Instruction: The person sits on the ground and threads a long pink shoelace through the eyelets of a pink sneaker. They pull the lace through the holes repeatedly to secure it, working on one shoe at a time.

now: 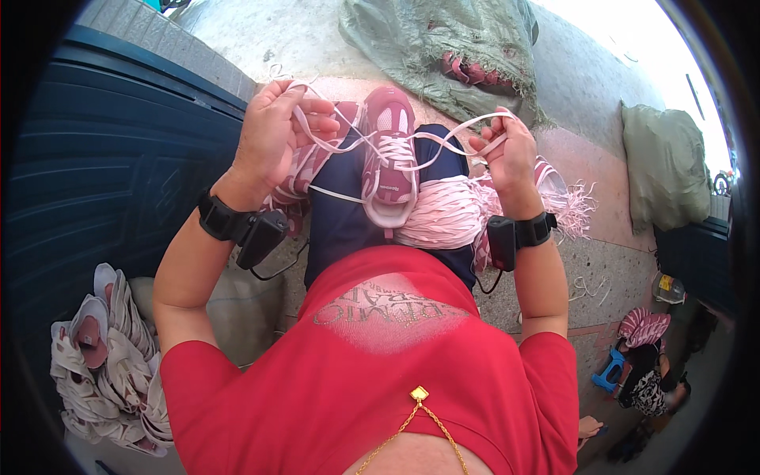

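Observation:
A pink sneaker (388,178) rests on my lap with its toe pointing away from me. White lace is threaded across its tongue, and a long loose length runs out to each side. My left hand (273,131) pinches one length of shoelace (311,136) between thumb and finger, its other fingers loosely curled. To the right, my right hand (511,154) grips the other length of lace, which loops between the shoe and my fingers. Both hands are raised beside the shoe. A thick bundle of pale pink laces (443,214) lies across my right thigh.
Pink shoe pieces (305,170) lie by my left leg. A greenish woven sack (396,39) with pink pieces is ahead, another sack (666,166) far right. White shoe parts (107,356) pile up lower left, beside a dark blue panel (119,158). Another person (653,380) is lower right.

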Motion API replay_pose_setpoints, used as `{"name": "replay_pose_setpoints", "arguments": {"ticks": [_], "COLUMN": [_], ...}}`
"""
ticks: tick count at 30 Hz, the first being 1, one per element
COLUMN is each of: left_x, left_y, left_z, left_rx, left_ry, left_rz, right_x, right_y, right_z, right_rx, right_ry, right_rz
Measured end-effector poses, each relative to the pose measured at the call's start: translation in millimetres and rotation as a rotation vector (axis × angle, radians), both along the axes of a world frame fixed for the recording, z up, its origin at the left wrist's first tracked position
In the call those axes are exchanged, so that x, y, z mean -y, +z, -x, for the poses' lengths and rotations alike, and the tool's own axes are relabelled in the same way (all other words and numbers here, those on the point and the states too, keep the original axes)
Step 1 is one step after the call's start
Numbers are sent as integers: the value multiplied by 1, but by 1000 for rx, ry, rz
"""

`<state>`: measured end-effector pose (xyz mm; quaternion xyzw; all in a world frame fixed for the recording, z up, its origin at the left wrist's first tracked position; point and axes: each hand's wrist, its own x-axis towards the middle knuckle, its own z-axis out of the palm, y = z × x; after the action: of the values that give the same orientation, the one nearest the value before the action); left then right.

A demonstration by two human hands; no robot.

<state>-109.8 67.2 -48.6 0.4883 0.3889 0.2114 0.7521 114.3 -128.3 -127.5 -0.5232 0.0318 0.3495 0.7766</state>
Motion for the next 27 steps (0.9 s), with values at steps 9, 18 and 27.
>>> {"name": "replay_pose_setpoints", "arguments": {"ticks": [9,18,27], "left_x": [0,20,-171], "left_y": [-194,-173,-55], "left_z": [56,20,52], "left_rx": [-658,-601,287], "left_ry": [22,-648,-26], "left_rz": [-1407,-1398,115], "right_x": [58,19,15], "right_y": [-164,-115,-144], "right_z": [-22,37,0], "right_rx": [207,1458,1230], "right_ry": [472,549,613], "right_rz": [811,988,687]}}
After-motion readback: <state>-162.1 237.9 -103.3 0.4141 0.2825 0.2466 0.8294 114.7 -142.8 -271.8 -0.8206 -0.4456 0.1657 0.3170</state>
